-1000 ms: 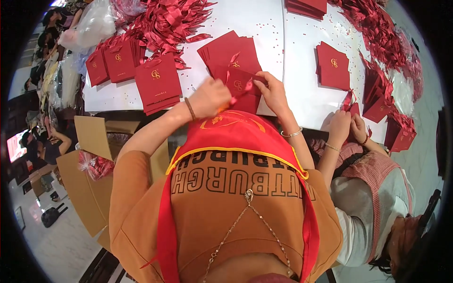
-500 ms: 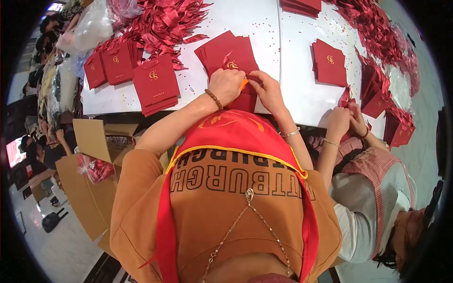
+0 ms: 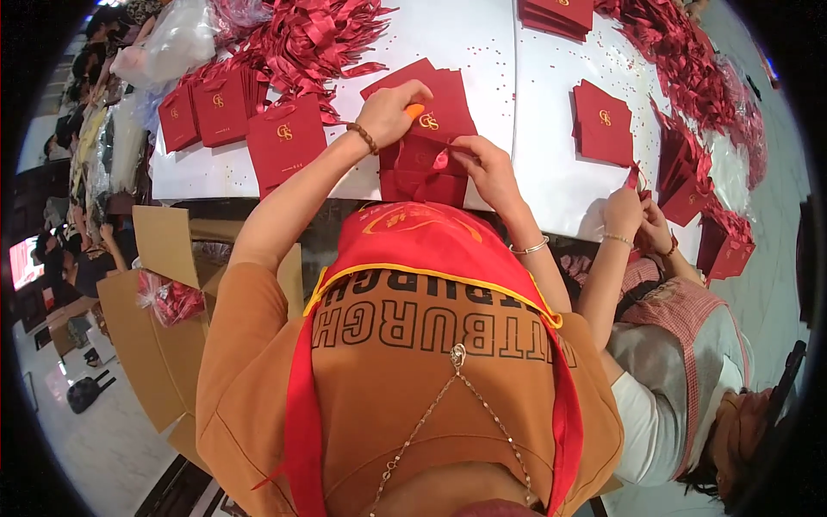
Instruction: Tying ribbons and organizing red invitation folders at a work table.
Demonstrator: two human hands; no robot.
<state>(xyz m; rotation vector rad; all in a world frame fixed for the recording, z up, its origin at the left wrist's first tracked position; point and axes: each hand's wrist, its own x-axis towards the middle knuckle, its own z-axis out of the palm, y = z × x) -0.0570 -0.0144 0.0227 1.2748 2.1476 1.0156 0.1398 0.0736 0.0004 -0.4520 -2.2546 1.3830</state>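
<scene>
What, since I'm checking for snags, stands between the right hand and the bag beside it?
Nothing visible: the right hand is at the upper right edge of the bag. The left hand, holding something orange, is over the stack beyond, farther left.

A white counter [image 3: 551,112] is spanning the upper field, a seam [image 3: 515,112] dividing its top. Pale, glossy floor [image 3: 780,215] is extending along both sides, showing faint veining. At far left, a pinkish-white panel [image 3: 27,261] is glowing, its kind remaining unclear.

Gold letters [image 3: 284,132] on red bags [image 3: 289,157], black capitals [image 3: 439,329] on brown shirt [image 3: 405,396]
</scene>
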